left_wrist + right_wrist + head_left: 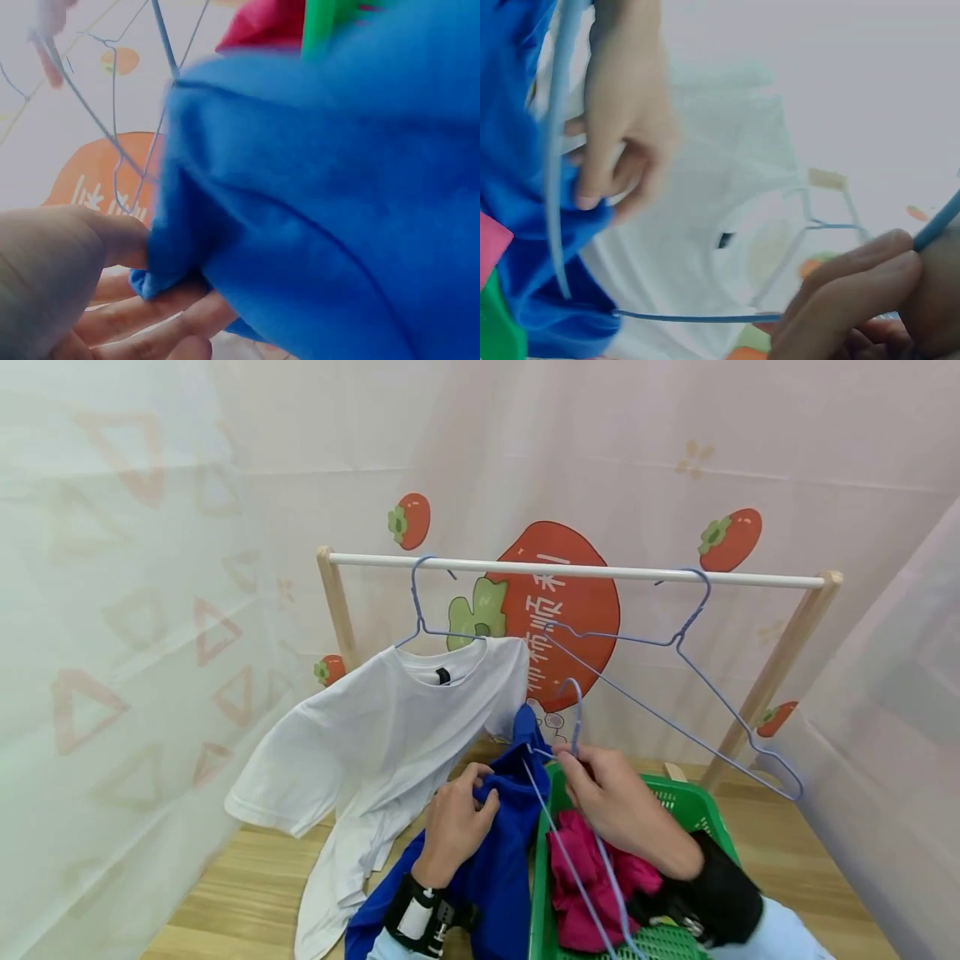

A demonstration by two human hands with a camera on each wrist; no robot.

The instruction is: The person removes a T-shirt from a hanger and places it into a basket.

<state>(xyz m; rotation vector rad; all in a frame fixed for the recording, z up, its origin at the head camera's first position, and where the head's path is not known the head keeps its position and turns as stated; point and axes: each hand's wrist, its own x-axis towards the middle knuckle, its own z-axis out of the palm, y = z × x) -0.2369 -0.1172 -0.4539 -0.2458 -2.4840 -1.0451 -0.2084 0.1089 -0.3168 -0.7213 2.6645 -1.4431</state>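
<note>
My left hand [453, 822] pinches the edge of a blue garment [498, 881], thumb on one side and fingers on the other in the left wrist view. The garment hangs down in loose folds between the white T-shirt and the basket. In my right hand [622, 802] is a light blue wire hanger [577, 714], gripped near the base of its hook, which points up. One corner of this hanger reaches the opening of the blue fabric [547, 322], where its tip overlaps the cloth. The hanger's long sides slant down over the basket.
A white rail [585, 570] on wooden posts spans the back. From it hang a white T-shirt [360, 735] on a hanger at left and a bare hanger [681, 637] at right. The green basket [537, 885] at front right holds a pink garment [588, 897].
</note>
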